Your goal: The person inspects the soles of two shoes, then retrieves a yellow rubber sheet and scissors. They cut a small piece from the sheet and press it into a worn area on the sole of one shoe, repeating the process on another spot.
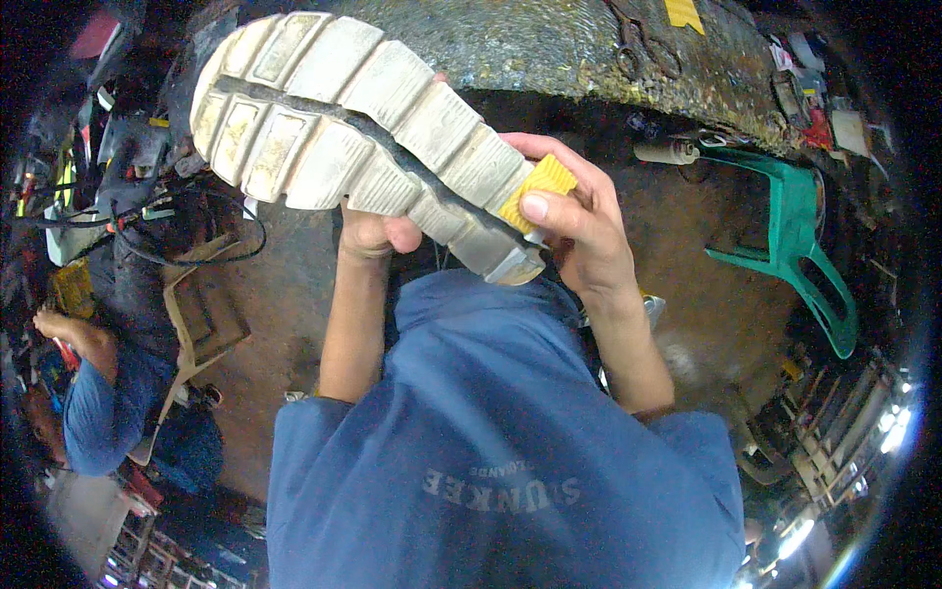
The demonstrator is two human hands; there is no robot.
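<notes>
A worn whitish shoe sole is held tread side up, slanting across my view. Blocky treads cover it, and a dark groove runs along its length. My left hand grips its lower left edge, with most of the fingers hidden behind it. At the narrower right end my right hand is closed around the sole's edge. Its thumb presses a small yellow ribbed piece against the tread there. Whether that piece is fixed to the sole, I cannot tell. Any shoe upper beneath is hidden.
Beyond the sole is a rough, stained worktable with scissors and a yellow scrap. A green plastic chair lies at the right. Another person in a blue sleeve sits at left, near cables and clutter.
</notes>
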